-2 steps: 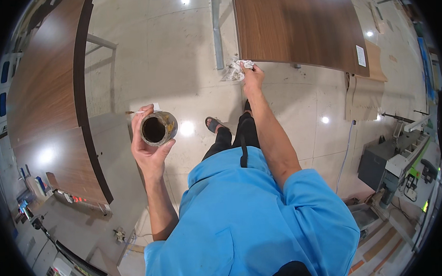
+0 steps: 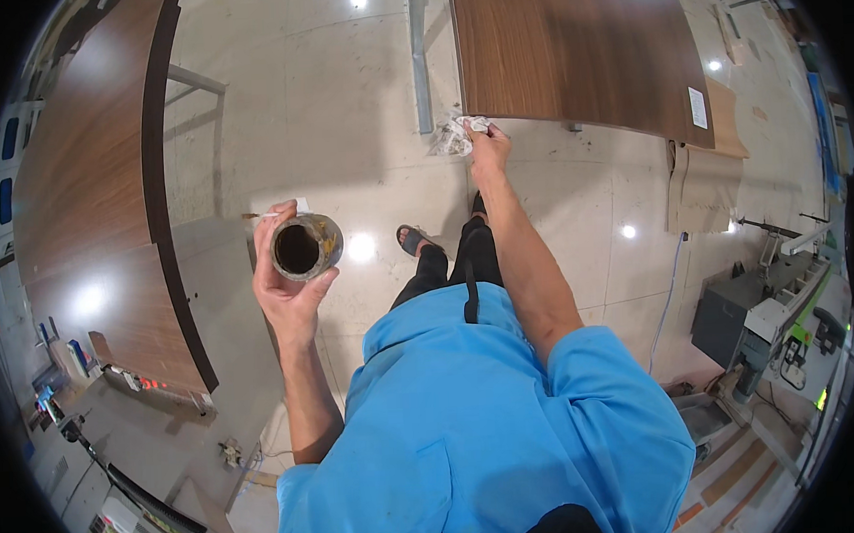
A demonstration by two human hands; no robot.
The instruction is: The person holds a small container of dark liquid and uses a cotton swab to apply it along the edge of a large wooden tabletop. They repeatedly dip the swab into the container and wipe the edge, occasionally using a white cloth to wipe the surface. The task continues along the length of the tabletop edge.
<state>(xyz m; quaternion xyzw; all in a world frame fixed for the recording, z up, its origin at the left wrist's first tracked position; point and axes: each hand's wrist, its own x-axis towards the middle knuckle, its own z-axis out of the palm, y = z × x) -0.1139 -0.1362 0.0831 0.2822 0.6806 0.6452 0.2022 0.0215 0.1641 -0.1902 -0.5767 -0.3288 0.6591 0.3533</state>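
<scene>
My left hand (image 2: 287,290) is wrapped round an open-topped jar (image 2: 328,238) with stained sides and a dark inside. Between its upper fingers lies a thin brush (image 2: 258,216), its brown tip sticking out to the left, and a bit of white shows beside them. In my right hand (image 2: 489,153) is a crumpled, smudged white rag (image 2: 452,140), pinched at the near left corner of a brown wood-grain panel (image 2: 570,51). The rag is at the panel's edge; whether it touches cannot be made out. The palm side of the right hand is hidden.
A second wood-grain panel (image 2: 90,195) with a dark edge stands along the left. A grey metal leg (image 2: 420,67) rises by the right panel's corner. Brown cardboard (image 2: 702,193) hangs beyond that panel. At the right stands a grey machine (image 2: 734,315), with a blue cable (image 2: 675,275) on the floor.
</scene>
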